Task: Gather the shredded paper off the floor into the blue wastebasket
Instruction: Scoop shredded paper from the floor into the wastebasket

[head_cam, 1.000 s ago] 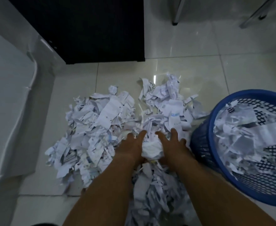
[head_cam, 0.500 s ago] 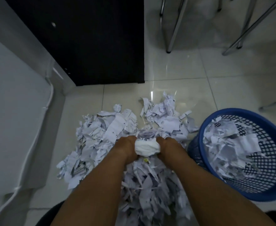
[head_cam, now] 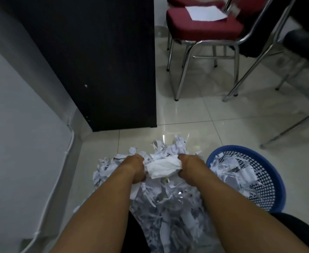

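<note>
A heap of white shredded paper [head_cam: 170, 205] covers the tiled floor in front of me and runs down between my forearms. My left hand [head_cam: 134, 168] and my right hand [head_cam: 187, 166] are both closed on the ends of a crumpled white wad of paper [head_cam: 162, 168], held between them just above the heap. The blue mesh wastebasket [head_cam: 270, 181] stands on the floor right of my right arm, partly filled with shreds. More shreds [head_cam: 170, 148] lie beyond my hands.
A black cabinet [head_cam: 102, 66] stands ahead on the left. A grey wall [head_cam: 18, 139] with a white cable along its base lies at the left. A red-seated chrome chair [head_cam: 203, 28] with a paper sheet on it stands ahead right; more chrome legs reach the floor at the right.
My hands went from spread on the pile to closed on a white wad, then lifted it and pulled it wider. The view tilted up, bringing the chairs in.
</note>
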